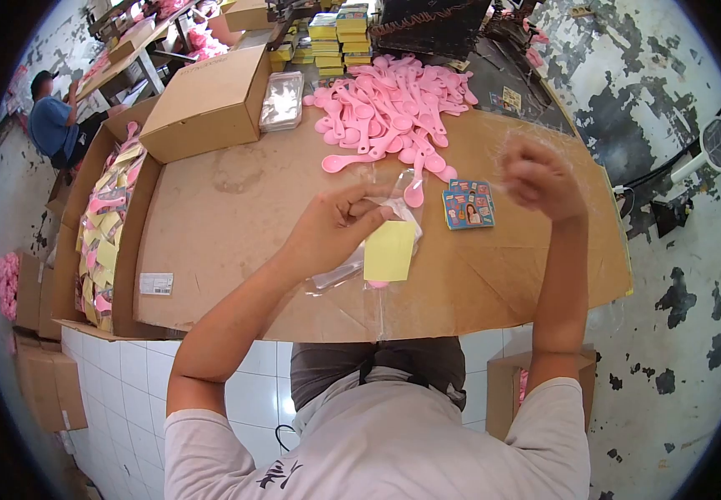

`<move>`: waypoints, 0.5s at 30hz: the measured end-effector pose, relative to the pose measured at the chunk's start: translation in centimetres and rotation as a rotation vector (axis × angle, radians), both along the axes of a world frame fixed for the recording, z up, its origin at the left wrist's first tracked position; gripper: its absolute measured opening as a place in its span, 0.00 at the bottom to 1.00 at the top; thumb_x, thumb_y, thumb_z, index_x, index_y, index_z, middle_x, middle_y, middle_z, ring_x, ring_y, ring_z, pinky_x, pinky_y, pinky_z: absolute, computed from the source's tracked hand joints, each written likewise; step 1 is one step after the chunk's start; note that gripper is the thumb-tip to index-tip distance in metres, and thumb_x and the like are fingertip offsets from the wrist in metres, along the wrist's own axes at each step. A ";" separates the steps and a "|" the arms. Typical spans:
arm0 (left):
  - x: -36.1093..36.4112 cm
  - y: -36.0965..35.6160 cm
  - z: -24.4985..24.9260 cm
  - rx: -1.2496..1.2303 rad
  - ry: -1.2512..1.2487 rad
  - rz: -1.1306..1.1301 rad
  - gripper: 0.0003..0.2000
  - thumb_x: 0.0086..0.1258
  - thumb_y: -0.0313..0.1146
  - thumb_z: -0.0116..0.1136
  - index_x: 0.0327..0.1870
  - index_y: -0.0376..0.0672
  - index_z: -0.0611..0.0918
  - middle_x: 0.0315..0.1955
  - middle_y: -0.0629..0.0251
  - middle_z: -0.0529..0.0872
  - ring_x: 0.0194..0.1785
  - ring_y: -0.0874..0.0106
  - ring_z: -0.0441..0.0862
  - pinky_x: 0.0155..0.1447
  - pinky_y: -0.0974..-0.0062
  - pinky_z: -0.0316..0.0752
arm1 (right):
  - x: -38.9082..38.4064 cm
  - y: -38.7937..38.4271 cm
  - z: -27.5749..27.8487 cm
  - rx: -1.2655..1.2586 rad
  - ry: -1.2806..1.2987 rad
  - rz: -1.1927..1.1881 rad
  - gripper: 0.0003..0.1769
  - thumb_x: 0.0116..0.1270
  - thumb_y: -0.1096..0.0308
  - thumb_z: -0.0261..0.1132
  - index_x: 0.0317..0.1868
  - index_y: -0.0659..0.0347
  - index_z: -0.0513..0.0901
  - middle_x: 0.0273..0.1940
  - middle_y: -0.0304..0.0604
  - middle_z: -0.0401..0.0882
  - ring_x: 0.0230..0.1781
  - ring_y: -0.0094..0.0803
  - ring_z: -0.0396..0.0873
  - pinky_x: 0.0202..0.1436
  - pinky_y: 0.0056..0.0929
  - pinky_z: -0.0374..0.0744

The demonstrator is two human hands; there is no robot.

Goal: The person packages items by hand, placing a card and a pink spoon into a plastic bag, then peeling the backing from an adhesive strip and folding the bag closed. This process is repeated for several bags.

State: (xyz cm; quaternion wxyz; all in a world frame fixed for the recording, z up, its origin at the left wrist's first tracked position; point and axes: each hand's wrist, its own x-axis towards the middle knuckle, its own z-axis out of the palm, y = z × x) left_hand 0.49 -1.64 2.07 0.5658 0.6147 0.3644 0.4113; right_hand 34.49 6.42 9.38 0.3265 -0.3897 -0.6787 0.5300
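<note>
Over the tabletop (202,225), your left fingers (377,218) clamp a yellow card (389,254) by its top, likely to steady it, while your right fingers (527,171) curl together.

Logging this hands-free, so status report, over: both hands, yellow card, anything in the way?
Left hand pinching yellow card. Right hand raised, fingers curled, grip unclear. Blue-faced card stack between hands; pink spoon pile beyond.
</note>
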 end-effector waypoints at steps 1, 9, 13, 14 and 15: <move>-0.1 0.1 0.4 -0.002 -0.019 -0.008 0.19 0.79 0.28 0.61 0.68 0.34 0.79 0.45 0.60 0.93 0.46 0.80 0.87 0.53 0.79 0.81 | 2.9 1.4 -0.5 0.039 -0.034 -0.096 0.09 0.76 0.67 0.62 0.50 0.64 0.78 0.33 0.39 0.76 0.35 0.29 0.79 0.39 0.33 0.79; 0.1 0.7 -0.5 0.019 -0.083 0.030 0.19 0.81 0.29 0.59 0.69 0.35 0.77 0.49 0.57 0.92 0.52 0.77 0.87 0.57 0.78 0.81 | 11.5 3.6 -6.7 0.923 -1.062 -0.815 0.21 0.71 0.70 0.66 0.64 0.59 0.80 0.54 0.50 0.81 0.53 0.41 0.82 0.54 0.39 0.81; 0.3 1.3 -1.8 0.036 -0.037 0.082 0.18 0.81 0.31 0.59 0.68 0.36 0.78 0.48 0.59 0.92 0.52 0.77 0.87 0.58 0.77 0.80 | 4.6 1.5 -5.2 0.776 -0.601 -0.689 0.21 0.72 0.68 0.67 0.65 0.55 0.82 0.56 0.47 0.84 0.54 0.39 0.83 0.55 0.37 0.81; 0.3 1.5 -1.9 0.049 -0.037 0.094 0.18 0.82 0.31 0.59 0.68 0.36 0.78 0.48 0.59 0.92 0.52 0.78 0.87 0.58 0.77 0.80 | 1.4 0.0 -3.8 0.630 -0.510 -0.538 0.19 0.73 0.67 0.67 0.63 0.56 0.83 0.54 0.45 0.85 0.52 0.36 0.83 0.54 0.36 0.81; 0.3 1.3 -1.7 0.054 -0.035 0.102 0.18 0.82 0.31 0.59 0.68 0.36 0.78 0.47 0.60 0.91 0.52 0.77 0.87 0.59 0.77 0.80 | -1.7 -1.6 -3.2 0.484 -0.417 -0.387 0.18 0.74 0.67 0.67 0.62 0.57 0.84 0.52 0.44 0.86 0.50 0.33 0.83 0.53 0.34 0.81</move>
